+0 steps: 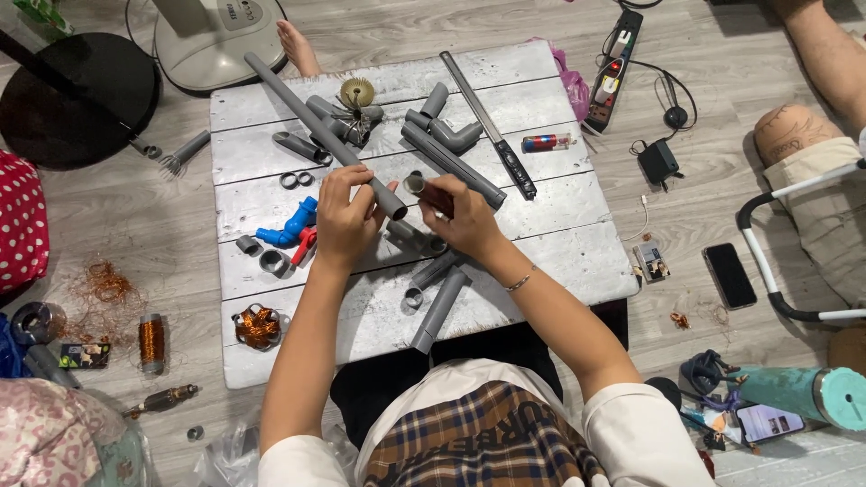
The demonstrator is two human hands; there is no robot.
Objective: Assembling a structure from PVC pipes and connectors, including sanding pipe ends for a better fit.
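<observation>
My left hand point(344, 219) grips the near end of a long grey plastic pipe point(302, 106) that slants up to the far left of the silver wooden board point(559, 243). My right hand point(465, 216) holds a small dark red tube with a grey round cap point(417, 184), its cap close to the pipe's open end. Below my hands lie short grey pipe pieces point(439, 308) and fittings. A blue pipe fitting with a red valve handle point(290, 228) sits just left of my left hand.
Grey elbows, a brass gear point(356, 91), a long knife point(492, 126) and a small red-and-blue battery-like cylinder point(546, 142) lie on the board's far part. Copper wire coils point(257, 326), a fan base point(216, 41), a power strip point(615, 68), a phone point(729, 275) and another person's legs point(816, 135) surround it.
</observation>
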